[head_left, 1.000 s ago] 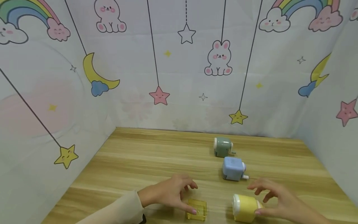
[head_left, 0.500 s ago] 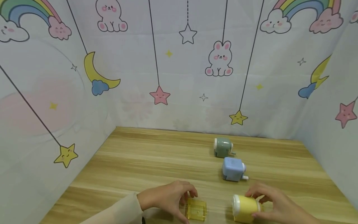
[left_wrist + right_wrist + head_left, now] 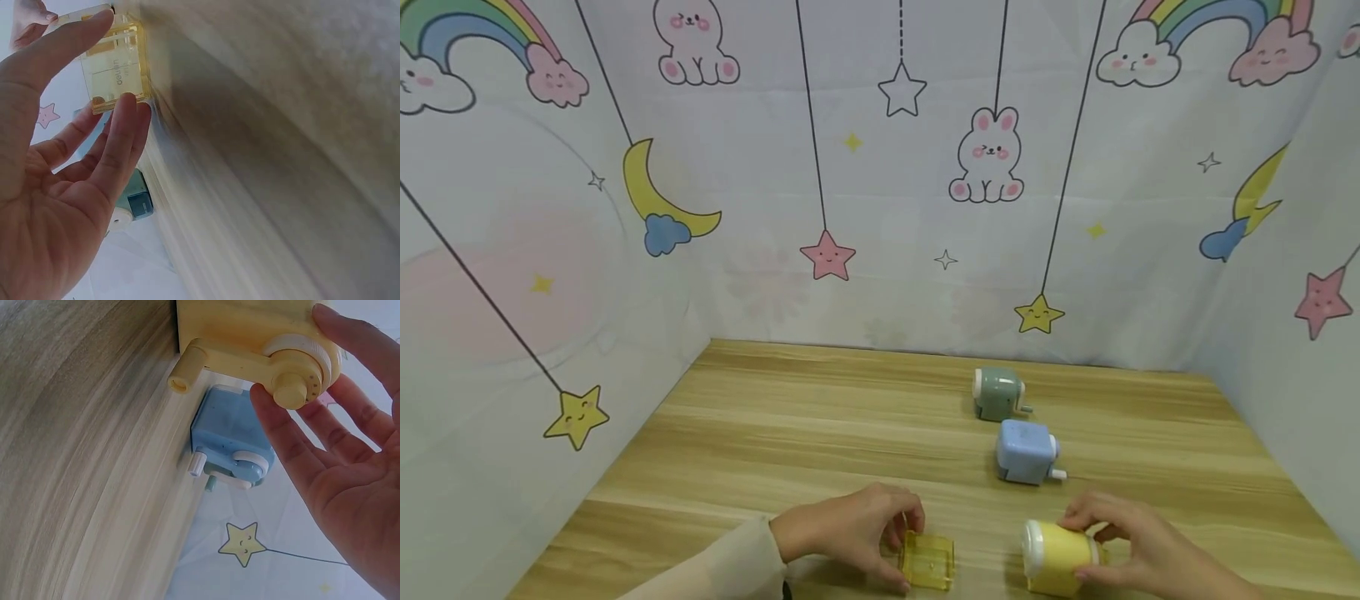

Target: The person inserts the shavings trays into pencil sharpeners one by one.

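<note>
At far left, a white fabric backdrop [image 3: 760, 167] printed with rainbows, moons, stars and rabbits rises beside and behind the wood-grained surface [image 3: 775, 433]. Next, a cream sleeve [image 3: 715, 567] leads to the left hand [image 3: 853, 529], whose thumb and fingers are bent about the near end of a transparent yellow plastic rectangular box [image 3: 931, 563], gripping it by opposite edges; the left wrist view shows lettering on its face. The box lies on the surface, between the two hands. Farther back, right of the box, stands a dark green, round-topped sharpener [image 3: 997, 393] with a crank at its right. In front of it and slightly to the right is a light blue, block-shaped plastic sharpener [image 3: 1024, 452], its white-handled crank likewise at right. Nearer the front, a yellow plastic sharpener [image 3: 1054, 560] has a white left end and a yellow crank [image 3: 244, 360]. The right hand [image 3: 1138, 546], rightmost, grips its body between thumb and fingers.
</note>
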`<action>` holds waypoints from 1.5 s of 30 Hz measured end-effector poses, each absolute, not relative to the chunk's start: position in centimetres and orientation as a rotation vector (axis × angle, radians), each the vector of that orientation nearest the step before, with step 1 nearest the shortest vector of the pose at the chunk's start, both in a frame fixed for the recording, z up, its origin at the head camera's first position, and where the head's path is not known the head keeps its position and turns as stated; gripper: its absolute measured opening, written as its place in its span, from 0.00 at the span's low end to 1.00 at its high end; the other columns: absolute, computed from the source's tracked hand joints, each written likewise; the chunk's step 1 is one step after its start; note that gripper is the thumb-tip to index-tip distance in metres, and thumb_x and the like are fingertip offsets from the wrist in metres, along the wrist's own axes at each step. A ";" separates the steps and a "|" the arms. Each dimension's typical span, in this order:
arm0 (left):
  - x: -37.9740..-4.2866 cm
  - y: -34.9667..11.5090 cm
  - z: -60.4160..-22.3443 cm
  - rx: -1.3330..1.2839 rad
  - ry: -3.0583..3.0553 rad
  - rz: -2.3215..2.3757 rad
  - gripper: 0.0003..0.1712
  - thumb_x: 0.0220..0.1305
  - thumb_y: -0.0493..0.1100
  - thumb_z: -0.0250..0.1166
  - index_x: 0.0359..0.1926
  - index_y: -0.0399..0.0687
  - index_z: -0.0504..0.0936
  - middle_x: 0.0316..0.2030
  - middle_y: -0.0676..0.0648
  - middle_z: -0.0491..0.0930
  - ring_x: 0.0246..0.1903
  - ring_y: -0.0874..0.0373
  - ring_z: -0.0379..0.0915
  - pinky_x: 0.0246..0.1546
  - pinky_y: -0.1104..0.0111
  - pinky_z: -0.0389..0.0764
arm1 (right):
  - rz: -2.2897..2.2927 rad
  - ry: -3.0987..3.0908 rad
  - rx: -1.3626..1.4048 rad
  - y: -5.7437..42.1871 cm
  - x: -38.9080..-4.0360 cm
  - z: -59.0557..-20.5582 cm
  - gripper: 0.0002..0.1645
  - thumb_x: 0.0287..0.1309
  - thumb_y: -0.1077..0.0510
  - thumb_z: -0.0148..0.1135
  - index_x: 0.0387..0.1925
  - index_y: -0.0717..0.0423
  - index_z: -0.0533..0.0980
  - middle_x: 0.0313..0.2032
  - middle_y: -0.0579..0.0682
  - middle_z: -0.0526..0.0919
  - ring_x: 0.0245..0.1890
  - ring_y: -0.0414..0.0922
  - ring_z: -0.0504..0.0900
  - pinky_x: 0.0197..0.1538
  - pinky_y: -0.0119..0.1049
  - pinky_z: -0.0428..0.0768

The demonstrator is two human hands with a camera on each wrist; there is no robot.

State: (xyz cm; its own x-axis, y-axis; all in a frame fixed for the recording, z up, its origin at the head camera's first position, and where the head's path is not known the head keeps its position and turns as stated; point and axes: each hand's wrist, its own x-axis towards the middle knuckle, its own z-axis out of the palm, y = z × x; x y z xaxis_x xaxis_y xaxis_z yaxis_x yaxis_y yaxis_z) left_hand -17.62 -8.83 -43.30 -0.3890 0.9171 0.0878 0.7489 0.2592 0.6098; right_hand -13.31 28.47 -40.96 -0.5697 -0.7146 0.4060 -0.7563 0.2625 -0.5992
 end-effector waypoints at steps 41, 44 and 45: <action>-17.9 -5.2 -43.8 1.379 2.192 0.945 0.26 0.45 0.47 0.73 0.43 0.46 0.69 0.36 0.56 0.72 0.33 0.72 0.72 0.31 0.80 0.75 | 1.172 -2.553 1.369 28.3 -13.2 -40.6 0.22 0.44 0.57 0.70 0.43 0.47 0.72 0.42 0.44 0.76 0.39 0.40 0.75 0.31 0.35 0.79; -17.9 -4.9 -43.8 1.383 2.194 0.943 0.26 0.45 0.48 0.73 0.42 0.46 0.69 0.36 0.56 0.72 0.33 0.72 0.71 0.31 0.80 0.74 | 1.183 -2.543 1.371 28.3 -13.2 -40.5 0.22 0.45 0.57 0.70 0.43 0.48 0.72 0.42 0.44 0.76 0.39 0.40 0.75 0.32 0.35 0.79; -17.9 -4.8 -43.8 1.383 2.194 0.943 0.26 0.45 0.47 0.73 0.42 0.46 0.69 0.36 0.56 0.72 0.33 0.72 0.71 0.31 0.80 0.74 | 1.185 -2.534 1.375 28.2 -13.2 -40.5 0.22 0.44 0.57 0.70 0.43 0.48 0.72 0.42 0.45 0.76 0.39 0.40 0.75 0.32 0.35 0.79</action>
